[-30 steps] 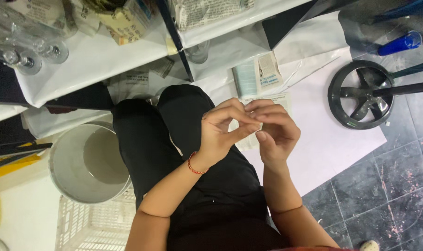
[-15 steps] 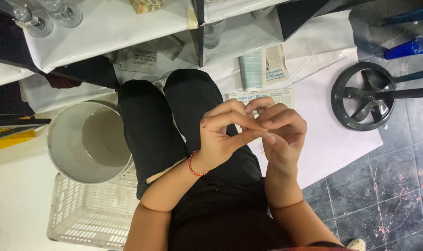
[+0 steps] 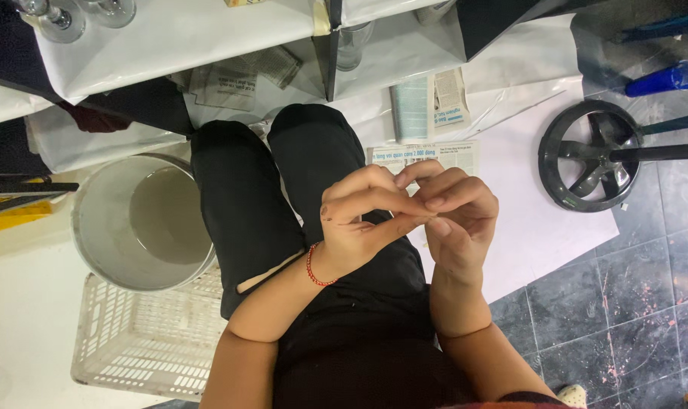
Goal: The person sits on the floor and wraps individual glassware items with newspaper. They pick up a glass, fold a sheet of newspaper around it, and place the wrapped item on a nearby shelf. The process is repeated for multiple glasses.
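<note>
Mid-frame, left hand (image 3: 359, 220) and right hand (image 3: 454, 220) curled, fingertips pressed together above black-trousered lap (image 3: 298, 182); too small to tell what, if anything, sits pinched between them. Thin red cord bracelet (image 3: 311, 266) round the left wrist. Lower left, white latticed plastic crate (image 3: 132, 341); just above it, round grey bucket (image 3: 143, 223), smooth-walled. Behind the hands, printed newspaper (image 3: 427, 155) flat on white sheeting. Upper right, dark spoked wheel (image 3: 586, 155) on grey tile. Top left, clear glasses (image 3: 56, 19) on a white shelf.
</note>
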